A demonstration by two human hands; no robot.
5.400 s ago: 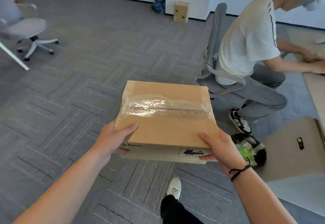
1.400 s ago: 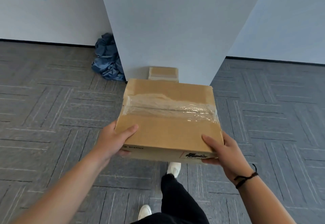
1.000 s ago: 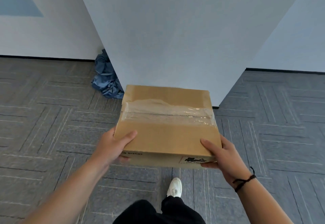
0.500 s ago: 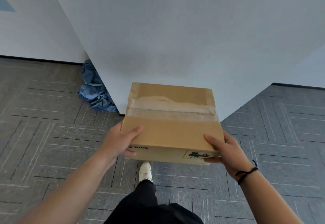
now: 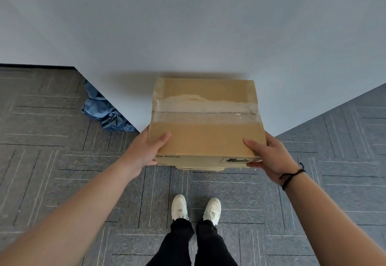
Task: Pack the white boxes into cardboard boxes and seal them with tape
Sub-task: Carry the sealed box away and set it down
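The cardboard box (image 5: 205, 140) is made of matt brown corrugated board, sealed with glossy, wrinkled clear plastic tape (image 5: 205, 110). The floor (image 5: 41, 161) is covered with rough grey carpet. A crumpled blue cloth (image 5: 104, 113) is seen beside a smooth matt wall (image 5: 188, 25).

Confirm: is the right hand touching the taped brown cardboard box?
Touching. Head view shows the right hand gripping the taped brown cardboard box at its near right corner, thumb on top.
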